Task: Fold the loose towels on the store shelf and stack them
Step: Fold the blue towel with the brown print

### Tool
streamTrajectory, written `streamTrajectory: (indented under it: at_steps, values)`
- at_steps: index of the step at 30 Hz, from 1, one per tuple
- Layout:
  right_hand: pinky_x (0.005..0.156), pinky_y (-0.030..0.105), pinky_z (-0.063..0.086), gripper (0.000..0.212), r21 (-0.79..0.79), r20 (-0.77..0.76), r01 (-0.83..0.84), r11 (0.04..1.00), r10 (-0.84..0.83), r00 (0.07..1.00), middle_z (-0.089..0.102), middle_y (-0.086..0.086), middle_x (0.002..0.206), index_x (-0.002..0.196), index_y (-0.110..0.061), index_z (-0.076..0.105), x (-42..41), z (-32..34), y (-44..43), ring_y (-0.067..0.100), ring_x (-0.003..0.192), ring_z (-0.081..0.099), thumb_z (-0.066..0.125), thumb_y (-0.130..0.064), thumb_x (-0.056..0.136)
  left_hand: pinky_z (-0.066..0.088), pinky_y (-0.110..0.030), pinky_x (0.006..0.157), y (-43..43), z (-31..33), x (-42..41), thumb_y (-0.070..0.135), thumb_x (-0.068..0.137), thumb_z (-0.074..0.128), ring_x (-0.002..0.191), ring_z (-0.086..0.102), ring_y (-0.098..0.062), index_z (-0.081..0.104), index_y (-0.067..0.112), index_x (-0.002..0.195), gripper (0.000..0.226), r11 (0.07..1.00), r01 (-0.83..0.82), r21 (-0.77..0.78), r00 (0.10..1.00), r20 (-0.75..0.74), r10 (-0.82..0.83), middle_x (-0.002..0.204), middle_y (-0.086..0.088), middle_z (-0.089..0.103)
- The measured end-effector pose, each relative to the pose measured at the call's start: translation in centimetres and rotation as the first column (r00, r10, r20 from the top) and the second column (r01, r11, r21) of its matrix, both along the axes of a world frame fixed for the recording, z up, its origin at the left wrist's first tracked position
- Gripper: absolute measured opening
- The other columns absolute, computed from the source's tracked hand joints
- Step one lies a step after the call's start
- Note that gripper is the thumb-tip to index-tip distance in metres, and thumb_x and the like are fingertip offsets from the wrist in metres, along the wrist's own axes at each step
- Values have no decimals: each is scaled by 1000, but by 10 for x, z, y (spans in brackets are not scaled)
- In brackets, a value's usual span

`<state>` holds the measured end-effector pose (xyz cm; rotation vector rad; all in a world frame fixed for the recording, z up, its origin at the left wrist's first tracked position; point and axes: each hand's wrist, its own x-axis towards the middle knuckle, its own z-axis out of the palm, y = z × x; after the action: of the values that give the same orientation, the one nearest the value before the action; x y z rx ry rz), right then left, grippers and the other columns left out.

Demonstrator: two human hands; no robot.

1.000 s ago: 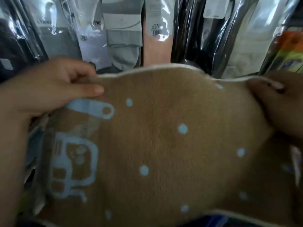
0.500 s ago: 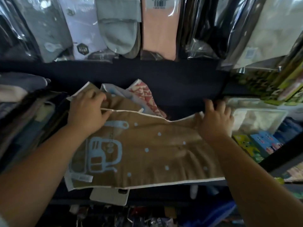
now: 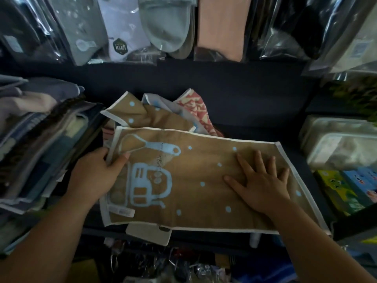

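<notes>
From the head view, the brown towel (image 3: 204, 180) with the pale blue print lies spread flat along the front of the dark shelf (image 3: 234, 111), long side running left to right. Its far edge overlaps the heap of loose towels behind it: another brown towel (image 3: 142, 115), a light blue towel (image 3: 163, 103) and a red patterned towel (image 3: 195, 107).

The step looks like the first fold. Do it well by lifting the left short edge and carrying it across to the right one, lining up the white hems before you let the cloth drop. Use your pressing hand as the anchor so the towel does not slide toward the heap, then draw it out just as the edges meet. Smooth from the crease outward. Watch that the far edge does not drag the heap along.

Your left hand (image 3: 95, 178) comes in low from the left, forearm angled up the frame. It pinches the towel's left edge, thumb on top and fingers tucked underneath.

Your right hand (image 3: 263, 184) lies palm down on the right half, fingers straight and spread, holding nothing and pressing the cloth against the shelf. The wrist is about level and the forearm reaches in from the lower right.
</notes>
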<state>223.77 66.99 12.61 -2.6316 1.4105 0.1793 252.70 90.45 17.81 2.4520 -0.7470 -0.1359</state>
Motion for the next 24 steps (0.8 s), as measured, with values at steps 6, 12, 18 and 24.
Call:
streamTrajectory:
  at_steps: [6, 12, 18, 24]
  values:
    - [115, 70, -2, 90, -1, -41, 49, 999, -49, 998, -15, 4, 167, 151, -55, -11, -6, 0, 1, 40, 152, -11, 3, -96, 72, 46, -36, 63, -1, 3, 0, 34, 94, 65, 71, 60, -22, 62, 14, 80, 25, 984, 20, -176, 996, 85, -5, 74, -3, 64]
    - [116, 67, -10, 87, -33, 69, -173, 984, 175, 982, -19, -5, 166, 151, -53, -14, 12, 6, 18, 29, 151, -22, 6, -93, 76, 40, -32, 60, -1, 8, -1, 31, 102, 53, 72, 57, -14, 55, 16, 85, 23, 960, 12, -281, 999, 39, -2, 77, 2, 61]
    - [117, 66, -5, 89, -43, 15, -161, 986, 161, 987, -21, -6, 166, 150, -57, -14, 27, -4, 25, 30, 153, -17, 5, -97, 72, 49, -25, 57, -1, 22, -1, 32, 103, 53, 75, 69, -14, 65, 25, 91, 19, 860, -145, -489, 899, -428, -91, 85, 1, 72]
    - [119, 65, -4, 92, -35, 10, -133, 990, 134, 991, -21, -7, 166, 149, -58, -15, 30, -3, 27, 28, 153, -17, 2, -99, 68, 57, -36, 70, 6, 30, 5, 15, 92, 64, 87, 77, -27, 74, 15, 112, 22, 852, -171, -494, 633, -718, -290, 102, -11, 78]
